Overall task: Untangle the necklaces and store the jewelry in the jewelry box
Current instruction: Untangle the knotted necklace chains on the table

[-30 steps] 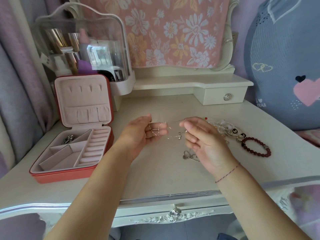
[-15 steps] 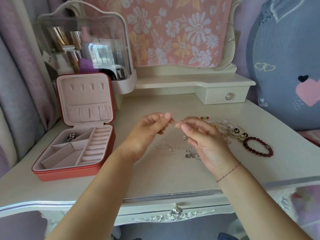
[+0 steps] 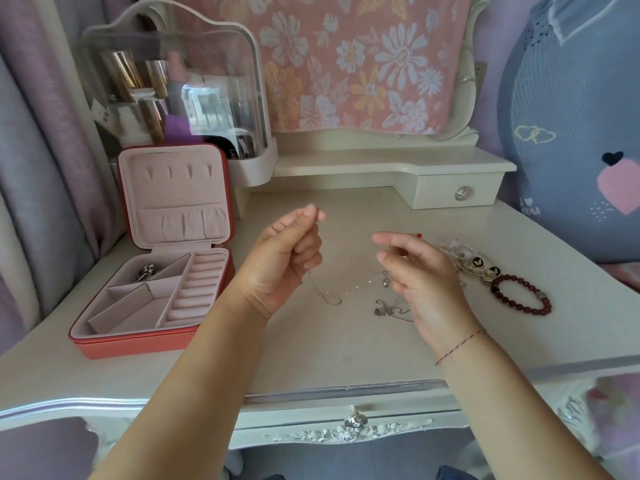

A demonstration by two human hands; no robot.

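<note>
The left hand (image 3: 287, 258) pinches a thin silver chain (image 3: 327, 294) between thumb and forefinger — its slack lies on the dresser (image 3: 311, 358) between the hands. The right hand (image 3: 422, 278) is curled; its hold cannot be told. Farther left, the jewelry box (image 3: 138, 341) lies open.

A red jewelry box (image 3: 152, 337) sits open at the left, with a silver piece (image 3: 145, 271) in its far-left compartment. A thin silver chain (image 3: 329, 294) sags in the middle. To its right lie a pendant necklace (image 3: 382, 311), pearls (image 3: 462, 256) and a red bead bracelet (image 3: 519, 294).
</note>
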